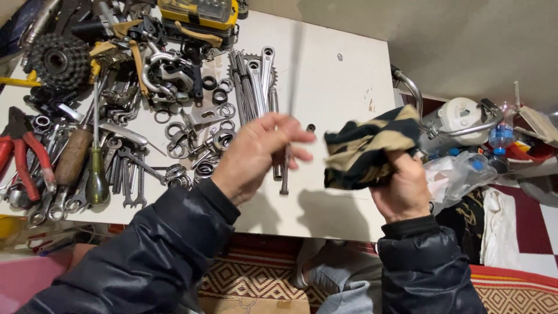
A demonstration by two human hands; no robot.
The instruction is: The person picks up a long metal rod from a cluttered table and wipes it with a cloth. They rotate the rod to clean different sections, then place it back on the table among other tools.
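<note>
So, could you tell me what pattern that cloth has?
Black and tan patterned cloth, head view.

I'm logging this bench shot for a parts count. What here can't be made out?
Head view only:
- Thin metal rod in the left hand: motion-blurred, its upper end unclear, and the fingers cover its grip.
- Black-and-tan striped cloth: bunched in the right hand, shape hidden.
- Heaped grey steel wrenches and rings: overlapping, too small to count.
- Red-handled pliers: cut by the left edge.

One toothed black sprocket cluster (59,60), one red-handled pair of pliers (26,152), one striped dark-and-tan cloth (368,146), two bare hands.
</note>
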